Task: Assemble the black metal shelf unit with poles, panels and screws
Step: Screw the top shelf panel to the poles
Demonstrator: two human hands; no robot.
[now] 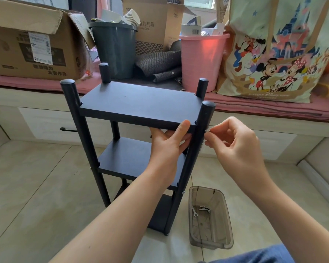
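With the left hand (168, 143) gripping the flat black top panel (139, 103) level from beneath, the right hand (234, 147) pinches a small silver screw (206, 131) at the round black front-right pole (196, 149) and should, I judge, start it straight.

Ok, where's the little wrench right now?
The wrench lies in the clear plastic tray on the floor, lower right, beside the spare screws.
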